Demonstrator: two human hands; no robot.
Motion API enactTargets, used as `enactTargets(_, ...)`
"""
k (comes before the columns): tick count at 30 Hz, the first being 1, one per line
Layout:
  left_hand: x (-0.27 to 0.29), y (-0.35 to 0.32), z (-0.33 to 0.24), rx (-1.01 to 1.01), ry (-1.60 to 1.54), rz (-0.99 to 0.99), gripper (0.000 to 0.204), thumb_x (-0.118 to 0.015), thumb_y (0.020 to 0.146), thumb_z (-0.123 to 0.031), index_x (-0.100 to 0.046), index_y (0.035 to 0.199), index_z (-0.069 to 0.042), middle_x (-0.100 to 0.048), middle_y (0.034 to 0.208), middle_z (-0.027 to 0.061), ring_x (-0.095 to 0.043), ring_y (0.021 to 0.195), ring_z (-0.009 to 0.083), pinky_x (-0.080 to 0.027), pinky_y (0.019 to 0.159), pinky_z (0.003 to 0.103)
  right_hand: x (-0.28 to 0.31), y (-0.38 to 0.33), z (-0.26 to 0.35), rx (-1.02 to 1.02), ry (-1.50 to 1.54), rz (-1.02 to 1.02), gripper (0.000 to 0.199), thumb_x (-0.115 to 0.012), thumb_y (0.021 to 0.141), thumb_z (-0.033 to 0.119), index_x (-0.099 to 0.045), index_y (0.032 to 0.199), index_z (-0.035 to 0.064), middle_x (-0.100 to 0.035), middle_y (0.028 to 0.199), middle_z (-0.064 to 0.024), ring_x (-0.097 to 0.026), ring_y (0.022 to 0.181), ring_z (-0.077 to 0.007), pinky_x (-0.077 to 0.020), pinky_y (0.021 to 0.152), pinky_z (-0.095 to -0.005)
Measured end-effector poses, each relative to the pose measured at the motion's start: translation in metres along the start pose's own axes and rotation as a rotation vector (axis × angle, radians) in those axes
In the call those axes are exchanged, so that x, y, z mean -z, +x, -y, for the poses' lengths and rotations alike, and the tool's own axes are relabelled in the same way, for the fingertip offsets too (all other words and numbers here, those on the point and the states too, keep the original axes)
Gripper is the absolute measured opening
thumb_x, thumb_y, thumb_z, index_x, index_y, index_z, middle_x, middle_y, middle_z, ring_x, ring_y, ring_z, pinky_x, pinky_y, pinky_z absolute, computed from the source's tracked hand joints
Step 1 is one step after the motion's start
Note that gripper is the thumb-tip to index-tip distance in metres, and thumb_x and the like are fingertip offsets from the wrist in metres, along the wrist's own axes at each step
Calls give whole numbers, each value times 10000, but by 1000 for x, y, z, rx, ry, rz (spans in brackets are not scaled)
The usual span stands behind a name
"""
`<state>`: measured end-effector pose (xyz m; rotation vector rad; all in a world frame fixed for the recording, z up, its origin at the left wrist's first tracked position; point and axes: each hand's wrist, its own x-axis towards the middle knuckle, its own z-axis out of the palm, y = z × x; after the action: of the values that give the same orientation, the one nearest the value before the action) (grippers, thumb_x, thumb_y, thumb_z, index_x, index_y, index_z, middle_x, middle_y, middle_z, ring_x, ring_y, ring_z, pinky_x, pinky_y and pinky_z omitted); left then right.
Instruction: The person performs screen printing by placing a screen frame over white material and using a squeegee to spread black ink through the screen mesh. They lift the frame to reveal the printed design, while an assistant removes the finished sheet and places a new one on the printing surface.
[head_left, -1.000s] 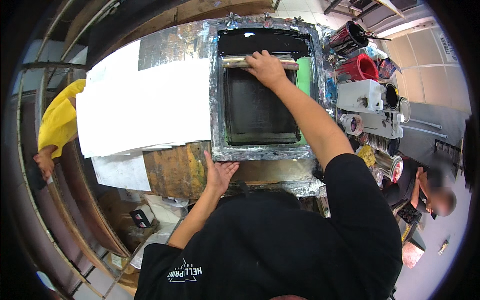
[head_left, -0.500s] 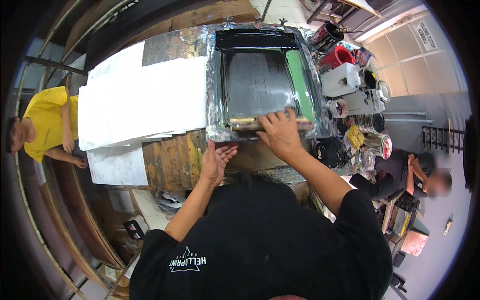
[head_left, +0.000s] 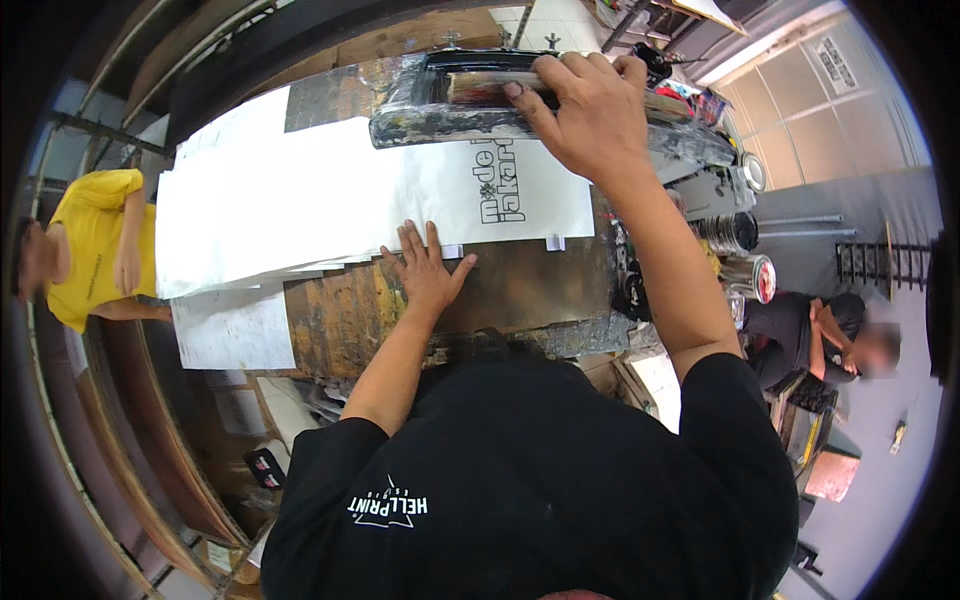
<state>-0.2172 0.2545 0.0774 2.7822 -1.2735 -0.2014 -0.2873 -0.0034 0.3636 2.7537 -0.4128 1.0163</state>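
Head view: screen frame (head_left: 430,126) tilted up off the paint-stained table (head_left: 530,285), near rail raised, its surface crusted grey-black. Squeegee (head_left: 478,88), worn wooden bar, lies across the frame; right hand (head_left: 595,112) curled around it; cannot tell whether the grip takes the rail too. Beneath, on the table: white sheet (head_left: 555,205) bearing crisp black outlined lettering, turned sideways. Left hand (head_left: 430,268) open, fingers spread, fingertips at the paper's near edge.

Can count two bare hands (head_left: 600,115) around upper middle, one screen frame (head_left: 450,122) and one squeegee (head_left: 485,88) up top, two white tabs (head_left: 555,243) near center, two other people (head_left: 95,240), one left, one right.
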Motion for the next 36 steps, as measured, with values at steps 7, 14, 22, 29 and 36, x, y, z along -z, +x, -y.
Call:
enactTargets(7, 49, 28, -40, -104, -212, -255, 978, -570, 978, -684, -422, 1531, 109, -474, 1577, 279, -335, 1549, 417, 9, 1238, 715, 2, 22, -13, -9, 3, 31, 433, -642, 977, 555, -728, 951, 131, -690, 806, -50, -663, 806, -262, -374, 841, -471)
enactTargets(14, 101, 54, -10, 36, -404, -451, 629, -709, 1005, -357, -545, 1503, -11, -601, 1503, 178, -455, 1492, 380, -78, 1267, 680, 12, 51, -18, -28, -12, 107, 447, -595, 1018, 556, -732, 992, 132, -694, 836, -61, -660, 867, -268, -360, 841, -464)
enactTargets(22, 85, -31, 191, 258, -25, -620, 582, -655, 1038, -367, -555, 1525, -63, -598, 1520, 161, -423, 1521, 374, -22, 1249, 695, 12, 33, -11, -24, -37, 151, 468, -589, 1025, 562, -736, 1022, 117, -701, 857, -54, -657, 887, -264, -366, 908, -459)
enactTargets(29, 74, -28, 232, 421, 52, -734, 568, -596, 1069, -364, -526, 1543, -58, -391, 1663, 207, -248, 1597, 384, -93, 1278, 634, -3, 15, -14, 32, -21, -35, 505, -616, 987, 611, -745, 930, 126, -662, 714, -42, -642, 718, -245, -373, 819, -463)
enactTargets(36, -17, 53, -80, -350, -231, -121, 657, -484, 1081, -444, -351, 1654, -150, -213, 1745, 174, -148, 1616, 409, -80, 1282, 656, -8, 20, -7, 29, -1, -53, 485, -655, 958, 593, -750, 909, 119, -667, 725, -61, -652, 748, -266, -377, 844, -471)
